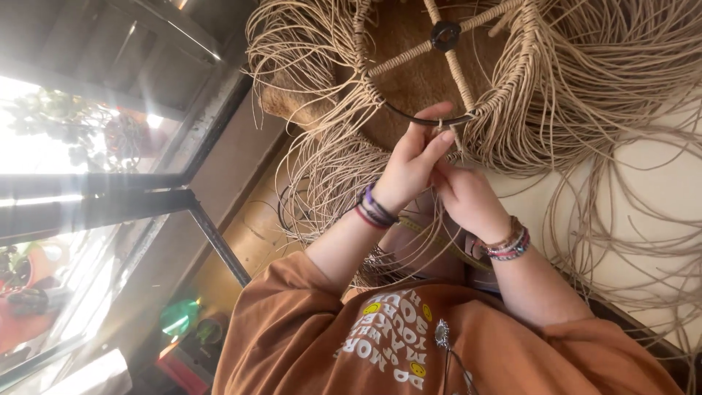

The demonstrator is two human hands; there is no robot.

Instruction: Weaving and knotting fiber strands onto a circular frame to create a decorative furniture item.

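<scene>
Left hand (411, 170) pinches the dark hoop (428, 119) in a narrow grip, while right hand (468, 197) grips tan cords (446, 157).

This looks like a small craft workshop for wicker or cord weaving. A round metal frame (439, 80) with wrapped spokes sits at twelve o'clock, and loose tan cords (607, 88) spill from it in heaps toward three o'clock across a pale floor (658, 168). At nine o'clock a large dark-framed window (95, 197) lets in strong daylight, with potted plants (29, 292) outside and small coloured containers (183, 322) at seven o'clock.
</scene>
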